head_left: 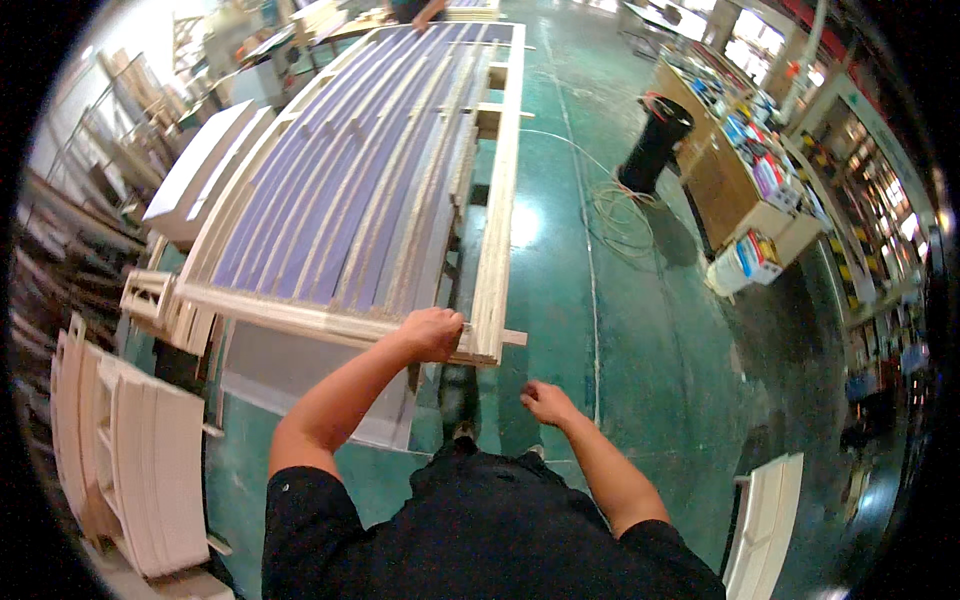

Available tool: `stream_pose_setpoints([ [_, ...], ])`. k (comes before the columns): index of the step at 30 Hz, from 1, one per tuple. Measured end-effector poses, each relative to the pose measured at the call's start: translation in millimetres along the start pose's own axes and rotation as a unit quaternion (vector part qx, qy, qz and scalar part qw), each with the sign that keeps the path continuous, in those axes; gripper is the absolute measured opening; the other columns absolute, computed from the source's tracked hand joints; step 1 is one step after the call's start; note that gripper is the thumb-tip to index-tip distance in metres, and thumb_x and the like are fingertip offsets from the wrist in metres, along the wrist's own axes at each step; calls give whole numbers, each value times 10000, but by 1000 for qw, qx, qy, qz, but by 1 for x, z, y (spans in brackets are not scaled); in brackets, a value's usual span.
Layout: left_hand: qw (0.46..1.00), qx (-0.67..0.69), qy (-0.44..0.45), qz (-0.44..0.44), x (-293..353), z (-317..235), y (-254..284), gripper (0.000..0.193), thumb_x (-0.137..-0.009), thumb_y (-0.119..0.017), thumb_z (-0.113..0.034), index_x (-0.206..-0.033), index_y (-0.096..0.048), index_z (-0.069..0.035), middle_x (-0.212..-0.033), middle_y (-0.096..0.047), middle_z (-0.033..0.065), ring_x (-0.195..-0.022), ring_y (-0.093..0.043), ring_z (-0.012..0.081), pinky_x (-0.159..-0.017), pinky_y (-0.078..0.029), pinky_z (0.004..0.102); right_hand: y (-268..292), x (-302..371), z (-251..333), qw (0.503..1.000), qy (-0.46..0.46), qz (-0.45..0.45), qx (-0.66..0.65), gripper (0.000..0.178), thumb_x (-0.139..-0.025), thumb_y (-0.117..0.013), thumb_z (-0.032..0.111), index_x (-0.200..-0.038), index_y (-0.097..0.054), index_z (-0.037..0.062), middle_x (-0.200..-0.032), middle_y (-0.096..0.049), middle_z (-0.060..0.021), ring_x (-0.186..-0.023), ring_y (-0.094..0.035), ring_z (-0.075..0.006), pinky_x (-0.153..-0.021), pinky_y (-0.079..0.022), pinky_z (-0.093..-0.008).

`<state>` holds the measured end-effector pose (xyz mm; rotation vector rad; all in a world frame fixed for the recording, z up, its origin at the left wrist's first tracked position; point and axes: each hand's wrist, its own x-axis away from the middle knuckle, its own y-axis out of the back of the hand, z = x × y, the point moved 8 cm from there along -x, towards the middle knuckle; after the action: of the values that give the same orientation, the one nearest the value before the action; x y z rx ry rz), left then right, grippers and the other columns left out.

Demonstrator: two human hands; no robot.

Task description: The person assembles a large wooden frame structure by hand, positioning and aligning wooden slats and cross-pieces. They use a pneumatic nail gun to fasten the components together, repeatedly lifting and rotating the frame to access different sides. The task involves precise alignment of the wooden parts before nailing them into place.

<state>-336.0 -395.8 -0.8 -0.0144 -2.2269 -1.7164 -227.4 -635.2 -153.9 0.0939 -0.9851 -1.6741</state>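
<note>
A large wooden frame lies before me, with long pale strips running lengthwise over purple-grey panels. My left hand is closed at the frame's near rail, close to its right corner, fingers curled against the wood. To the right of that corner, my right hand hangs apart from the frame above the floor. Its fingers are curled in, and whatever they may hold is hidden. A short wooden piece sticks out past the near right corner.
Another person's hand touches the frame's far end. White panels stand at the lower left, with one panel at the lower right. A black bin, a coiled hose and a cluttered workbench are on the right.
</note>
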Motion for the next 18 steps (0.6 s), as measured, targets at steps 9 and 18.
stream_pose_setpoints([
  [9, 998, -19, 29, 54, 9, -7, -5, 315, -734, -719, -200, -975, -575, -55, -993, -653, 169, -1021, -616, 390, -839, -516, 478, -131, 201, -334, 945, -69, 164, 275, 292, -908, -562, 280, -916, -715, 32, -963, -702, -208, -884, -686, -354, -771, -560, -445],
  [18, 991, -97, 72, 65, -9, 7, -17, 485, -636, -870, -232, -1013, -607, -77, -1045, -661, 147, -1005, -630, 367, -870, -510, 469, -187, 315, -536, 797, -435, -105, -405, 124, -899, -596, 96, -819, -677, 48, -713, -655, -106, -558, -620, -242, -470, -478, -382],
])
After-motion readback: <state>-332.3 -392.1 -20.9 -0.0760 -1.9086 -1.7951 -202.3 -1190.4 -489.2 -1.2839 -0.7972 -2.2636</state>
